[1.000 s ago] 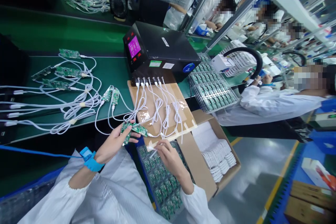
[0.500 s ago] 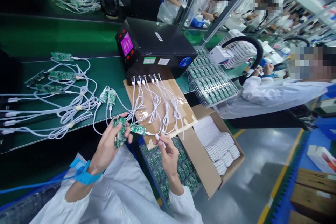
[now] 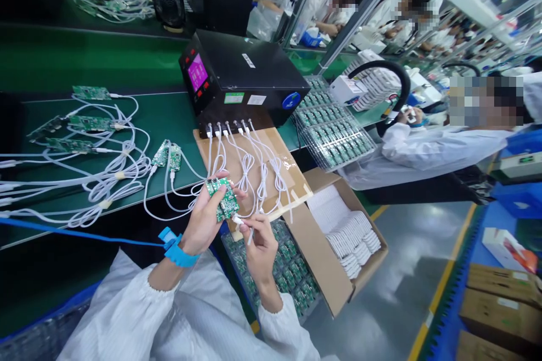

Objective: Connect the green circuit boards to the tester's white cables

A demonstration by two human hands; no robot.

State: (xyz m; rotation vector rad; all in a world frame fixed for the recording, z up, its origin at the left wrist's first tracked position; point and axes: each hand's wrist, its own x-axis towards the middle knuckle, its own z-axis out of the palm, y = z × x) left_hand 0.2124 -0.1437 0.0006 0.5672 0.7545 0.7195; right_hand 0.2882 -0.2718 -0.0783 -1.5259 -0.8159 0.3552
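My left hand (image 3: pixel 203 223), with a blue wrist strap (image 3: pixel 180 249), is closed around a green circuit board (image 3: pixel 225 198) held above the front edge of the bench. Whether a second board lies under it, I cannot tell. In the fingertips of my right hand (image 3: pixel 260 245) is the end of a white cable (image 3: pixel 237 220), close against the lower right corner of the board. Whether the plug sits in the board's socket is too small to make out. Two more boards (image 3: pixel 174 157) lie on the bench to the left, with white cables plugged in.
A black box with a pink screen (image 3: pixel 197 72) feeds several white cables over a cardboard sheet (image 3: pixel 292 166). Trays of boards (image 3: pixel 292 276) (image 3: pixel 339 144) lie below and behind. An open carton (image 3: pixel 315 248) holds white pieces. Cabled boards (image 3: pixel 91 123) lie left; a co-worker (image 3: pixel 440 149) sits right.
My left hand has moved right with its circuit board, up to the cable end in my right hand. A board that hung between my hands no longer shows separately. The view has shifted slightly.
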